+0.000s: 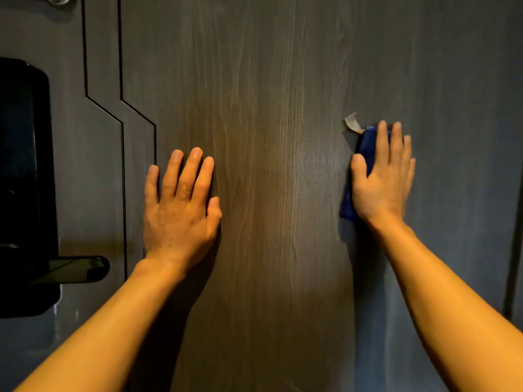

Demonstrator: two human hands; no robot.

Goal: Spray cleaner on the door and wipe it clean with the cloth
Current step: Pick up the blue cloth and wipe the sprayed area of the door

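Note:
The dark wood-grain door (268,108) fills the head view. My left hand (179,205) lies flat on it left of centre, fingers spread, holding nothing. My right hand (380,176) presses a folded blue cloth (347,205) flat against the door at the right; only the cloth's left edge and top show past my palm and fingers. A small beige tag (353,123) sticks out just above the cloth. No spray bottle is in view.
A black electronic lock (22,165) with a lever handle (79,268) sits at the door's left edge. Thin black inlay lines (123,165) run down beside my left hand. A dark vertical strip (512,250) marks the far right.

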